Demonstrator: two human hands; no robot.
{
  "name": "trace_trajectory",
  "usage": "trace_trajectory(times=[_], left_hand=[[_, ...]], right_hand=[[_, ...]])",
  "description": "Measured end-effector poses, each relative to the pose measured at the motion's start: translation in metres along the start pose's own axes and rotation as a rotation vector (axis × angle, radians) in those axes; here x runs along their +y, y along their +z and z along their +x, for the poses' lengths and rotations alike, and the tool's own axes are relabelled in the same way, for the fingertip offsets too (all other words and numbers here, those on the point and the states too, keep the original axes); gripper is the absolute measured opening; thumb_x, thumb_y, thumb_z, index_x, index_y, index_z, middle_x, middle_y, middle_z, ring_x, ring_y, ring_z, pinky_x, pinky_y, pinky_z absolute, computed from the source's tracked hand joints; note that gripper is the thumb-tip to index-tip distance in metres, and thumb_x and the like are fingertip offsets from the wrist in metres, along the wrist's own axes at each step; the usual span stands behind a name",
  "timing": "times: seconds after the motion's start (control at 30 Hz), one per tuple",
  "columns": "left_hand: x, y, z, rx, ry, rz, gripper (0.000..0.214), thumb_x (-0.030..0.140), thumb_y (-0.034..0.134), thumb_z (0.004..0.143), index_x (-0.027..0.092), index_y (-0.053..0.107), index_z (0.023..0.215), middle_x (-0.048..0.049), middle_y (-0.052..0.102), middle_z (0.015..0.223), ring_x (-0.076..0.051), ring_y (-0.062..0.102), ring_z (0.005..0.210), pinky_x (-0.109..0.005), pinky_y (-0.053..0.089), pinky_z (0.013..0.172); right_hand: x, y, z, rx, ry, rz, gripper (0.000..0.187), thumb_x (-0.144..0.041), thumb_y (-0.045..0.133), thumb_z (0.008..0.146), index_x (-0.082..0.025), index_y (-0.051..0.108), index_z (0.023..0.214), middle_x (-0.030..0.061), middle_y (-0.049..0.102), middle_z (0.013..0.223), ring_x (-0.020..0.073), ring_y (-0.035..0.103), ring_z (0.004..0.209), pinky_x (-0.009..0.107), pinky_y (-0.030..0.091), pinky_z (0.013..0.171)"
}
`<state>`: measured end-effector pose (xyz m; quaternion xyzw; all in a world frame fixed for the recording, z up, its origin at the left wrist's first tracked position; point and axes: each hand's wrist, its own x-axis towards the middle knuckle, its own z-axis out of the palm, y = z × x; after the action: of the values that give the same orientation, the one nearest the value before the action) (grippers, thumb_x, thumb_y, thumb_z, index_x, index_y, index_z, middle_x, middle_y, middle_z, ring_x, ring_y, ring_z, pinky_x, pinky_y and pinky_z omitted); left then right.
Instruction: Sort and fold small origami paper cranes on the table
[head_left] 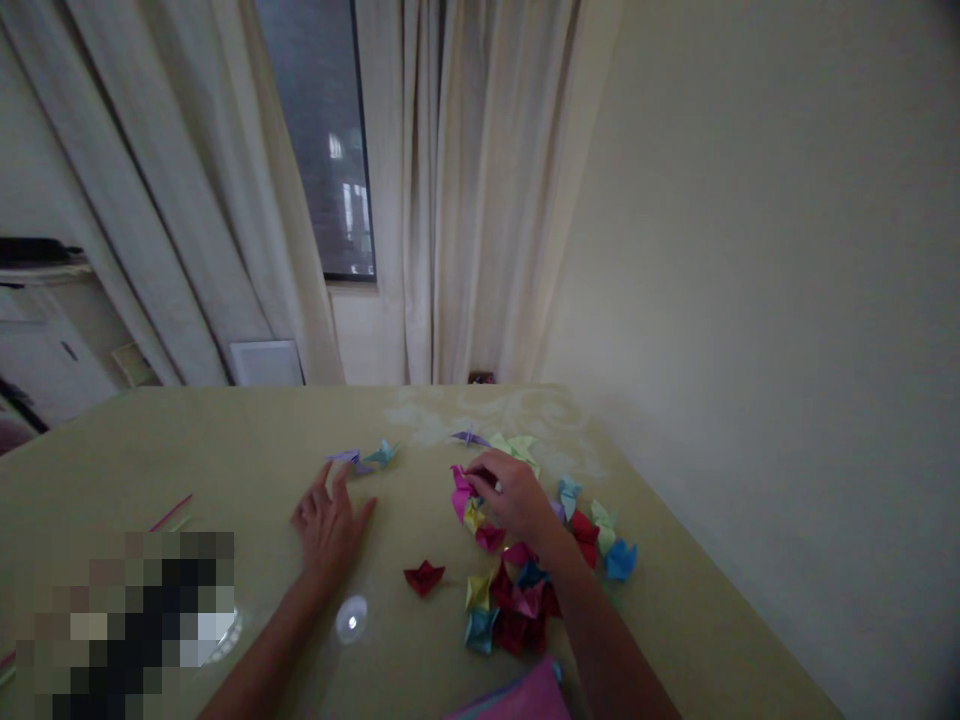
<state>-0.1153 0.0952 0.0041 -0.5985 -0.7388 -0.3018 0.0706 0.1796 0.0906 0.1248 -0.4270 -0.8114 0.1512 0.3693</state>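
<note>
My left hand is spread over the table, fingers apart, holding nothing. Its fingertips reach close to a purple origami crane, beside which sits a light blue origami crane. Farther right, my right hand pinches the edge of a pink folded-paper piece between thumb and fingers. Under and around that wrist lies a pile of origami pieces in several colours, including a yellow piece, a blue piece and a light blue piece. A dark red origami piece lies alone between the arms. My right forearm hides part of the pile.
Another purple crane and pale green pieces lie beyond my right hand. A pink packet sits at the near edge. Thin pink and green sticks are at left, near a pixelated patch. The wall borders the table's right side.
</note>
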Motion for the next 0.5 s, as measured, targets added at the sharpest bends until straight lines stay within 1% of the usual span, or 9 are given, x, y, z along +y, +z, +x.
trace_trajectory(times=[0.03, 0.07, 0.13, 0.2, 0.27, 0.37, 0.43, 0.5], left_hand=[[0.001, 0.003, 0.011, 0.02, -0.005, 0.014, 0.07, 0.048, 0.052, 0.097, 0.016, 0.04, 0.159, -0.0225, 0.033, 0.168, -0.043, 0.042, 0.144, -0.062, 0.034, 0.115], [0.001, 0.006, 0.021, 0.021, -0.012, 0.022, 0.071, 0.049, 0.051, 0.097, 0.015, 0.041, 0.159, -0.0235, 0.035, 0.167, -0.043, 0.042, 0.145, -0.063, 0.033, 0.116], [-0.002, 0.014, 0.037, -0.045, -0.025, 0.028, 0.066, 0.05, 0.048, 0.098, 0.013, 0.049, 0.154, -0.0261, 0.049, 0.157, -0.043, 0.05, 0.138, -0.063, 0.035, 0.113], [-0.007, 0.021, 0.045, -0.123, -0.03, 0.026, 0.056, 0.046, 0.043, 0.1, 0.012, 0.061, 0.14, -0.0258, 0.064, 0.139, -0.041, 0.061, 0.125, -0.061, 0.04, 0.109], [-0.013, 0.024, 0.046, -0.149, -0.023, 0.024, 0.047, 0.042, 0.042, 0.099, 0.014, 0.069, 0.125, -0.0241, 0.071, 0.125, -0.039, 0.066, 0.115, -0.059, 0.043, 0.104], [-0.023, 0.022, 0.043, -0.096, -0.03, -0.014, 0.043, 0.045, 0.042, 0.097, 0.018, 0.072, 0.112, -0.021, 0.075, 0.115, -0.039, 0.068, 0.108, -0.06, 0.046, 0.097], [-0.029, 0.02, 0.042, -0.045, -0.072, -0.112, 0.044, 0.052, 0.044, 0.095, 0.021, 0.073, 0.105, -0.0183, 0.077, 0.11, -0.04, 0.069, 0.104, -0.061, 0.049, 0.092], [-0.034, 0.016, 0.046, -0.013, -0.12, -0.228, 0.046, 0.058, 0.044, 0.094, 0.021, 0.072, 0.098, -0.0152, 0.078, 0.101, -0.038, 0.071, 0.096, -0.056, 0.053, 0.084]], right_hand=[[0.001, -0.006, -0.001, 0.019, 0.031, 0.006, 0.008, -0.013, 0.07, 0.096, -0.02, 0.075, 0.096, 0.0029, 0.075, 0.093, 0.018, 0.068, 0.088, 0.027, 0.049, 0.083], [0.0, -0.011, -0.002, 0.018, 0.061, -0.001, 0.009, -0.013, 0.07, 0.095, -0.02, 0.075, 0.096, 0.0028, 0.075, 0.092, 0.018, 0.068, 0.087, 0.027, 0.049, 0.082], [0.0, -0.02, -0.005, -0.04, 0.112, -0.052, 0.01, -0.012, 0.07, 0.093, -0.021, 0.076, 0.095, 0.0028, 0.076, 0.091, 0.0185, 0.069, 0.086, 0.027, 0.048, 0.08], [0.001, -0.026, -0.009, -0.118, 0.148, -0.13, 0.012, -0.011, 0.069, 0.092, -0.021, 0.076, 0.093, 0.0034, 0.077, 0.091, 0.0192, 0.069, 0.085, 0.027, 0.047, 0.078], [0.004, -0.031, -0.012, -0.156, 0.176, -0.19, 0.013, -0.01, 0.068, 0.092, -0.021, 0.076, 0.091, 0.0038, 0.078, 0.091, 0.0196, 0.07, 0.085, 0.027, 0.045, 0.077], [0.009, -0.035, -0.015, -0.158, 0.212, -0.187, 0.016, -0.01, 0.067, 0.091, -0.022, 0.076, 0.09, 0.0034, 0.078, 0.09, 0.0196, 0.071, 0.085, 0.026, 0.045, 0.075], [0.012, -0.037, -0.017, -0.149, 0.251, -0.192, 0.019, -0.008, 0.064, 0.091, -0.023, 0.077, 0.093, 0.0046, 0.079, 0.091, 0.0209, 0.072, 0.084, 0.027, 0.046, 0.075], [0.012, -0.039, -0.019, -0.119, 0.3, -0.249, 0.025, -0.007, 0.061, 0.09, -0.022, 0.078, 0.099, 0.0079, 0.08, 0.095, 0.0229, 0.073, 0.085, 0.029, 0.048, 0.076]])
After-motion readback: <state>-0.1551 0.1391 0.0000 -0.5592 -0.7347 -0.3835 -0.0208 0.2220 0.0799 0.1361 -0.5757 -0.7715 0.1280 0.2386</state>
